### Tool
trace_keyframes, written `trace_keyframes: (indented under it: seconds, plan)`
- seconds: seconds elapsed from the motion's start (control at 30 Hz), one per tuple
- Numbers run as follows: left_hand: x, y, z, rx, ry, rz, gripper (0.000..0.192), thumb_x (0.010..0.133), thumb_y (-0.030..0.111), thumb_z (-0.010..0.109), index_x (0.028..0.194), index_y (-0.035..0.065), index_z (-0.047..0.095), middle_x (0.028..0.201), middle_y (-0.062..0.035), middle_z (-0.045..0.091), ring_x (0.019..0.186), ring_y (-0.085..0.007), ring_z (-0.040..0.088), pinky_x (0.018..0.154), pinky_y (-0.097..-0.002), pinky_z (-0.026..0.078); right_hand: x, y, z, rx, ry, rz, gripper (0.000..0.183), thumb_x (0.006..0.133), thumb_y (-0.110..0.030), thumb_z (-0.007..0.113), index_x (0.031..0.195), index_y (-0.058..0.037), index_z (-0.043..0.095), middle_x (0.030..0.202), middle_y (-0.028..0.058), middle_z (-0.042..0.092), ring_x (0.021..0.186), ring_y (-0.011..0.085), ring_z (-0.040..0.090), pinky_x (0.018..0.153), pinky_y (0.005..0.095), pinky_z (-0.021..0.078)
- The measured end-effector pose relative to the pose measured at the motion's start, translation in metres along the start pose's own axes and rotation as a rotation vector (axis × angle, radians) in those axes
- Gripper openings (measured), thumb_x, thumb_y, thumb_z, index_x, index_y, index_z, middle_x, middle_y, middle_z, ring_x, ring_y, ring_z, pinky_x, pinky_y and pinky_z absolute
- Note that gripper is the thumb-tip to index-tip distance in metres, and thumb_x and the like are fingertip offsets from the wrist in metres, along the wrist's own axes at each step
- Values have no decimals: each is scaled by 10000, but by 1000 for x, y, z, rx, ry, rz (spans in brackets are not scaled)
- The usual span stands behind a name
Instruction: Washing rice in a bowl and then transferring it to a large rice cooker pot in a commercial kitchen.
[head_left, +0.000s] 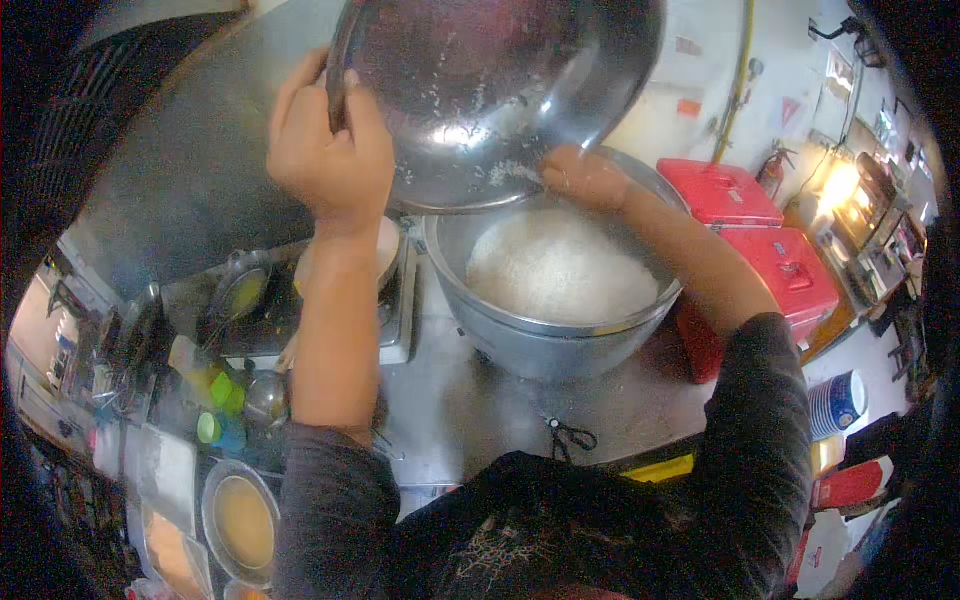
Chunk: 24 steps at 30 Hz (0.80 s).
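My left hand (330, 142) grips the rim of a wide metal basin (480, 82), its thumb on the inner side. The basin is tilted, with its shiny inside facing me and white grains stuck to it. My right hand (585, 176) is curled at the basin's lower inner wall, beside a patch of grains; blur hides whether it holds anything. Below the basin's lower rim stands a large grey metal pot (540, 349) on a steel worktop (427, 420). A mound of white rice (559, 266) lies inside the pot, slightly blurred.
Two red lidded boxes (784, 274) stand right of the pot. Black-handled scissors (570, 439) lie near the worktop's front edge. On the left are a stove (401, 330), a ladle (244, 292) and a round pan of yellowish liquid (244, 517). Stacked paper cups (836, 405) sit at far right.
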<state>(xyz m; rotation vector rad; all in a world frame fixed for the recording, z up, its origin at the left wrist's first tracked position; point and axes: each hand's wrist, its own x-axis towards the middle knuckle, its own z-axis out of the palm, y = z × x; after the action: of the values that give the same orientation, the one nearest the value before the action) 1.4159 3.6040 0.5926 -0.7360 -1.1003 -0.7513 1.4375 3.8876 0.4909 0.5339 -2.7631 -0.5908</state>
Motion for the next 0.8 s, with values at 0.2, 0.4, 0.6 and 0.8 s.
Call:
trace_keyframes:
  seconds: [0.2, 0.4, 0.6, 0.8]
  plan:
    - [-8, 7, 6, -82, -26, 10, 170, 746, 123, 643, 655, 18, 545, 915, -161, 636, 785, -306, 607, 668, -380, 475, -47, -13, 42, 9, -136, -263, 326, 803, -359, 568, 966, -79, 595, 987, 150, 579, 1025, 330, 495, 895, 445, 392]
    - [-9, 20, 16, -113, -44, 22, 129, 685, -38, 588, 606, -8, 491, 903, -135, 646, 732, -263, 617, 594, -319, 482, 7, -45, 3, 240, 510, 72, 231, 861, -221, 480, 1000, -52, 555, 1059, 162, 542, 1047, 331, 482, 916, 451, 374]
    - [-11, 32, 25, -159, 25, 37, 113, 699, -23, 573, 618, -6, 495, 929, -147, 642, 754, -279, 615, 622, -335, 483, 73, -80, 8, 994, 861, 49, 398, 904, -291, 389, 1175, -21, 497, 1256, 195, 450, 1195, 329, 403, 1024, 395, 295]
    - [-7, 23, 14, -104, 39, 1, 104, 705, -12, 575, 629, -18, 504, 935, -169, 637, 757, -298, 612, 641, -353, 484, 54, -35, 30, 216, 456, 468, 605, 918, -423, 297, 1355, -5, 259, 1411, 182, 256, 1316, 306, 230, 1074, 459, 147]
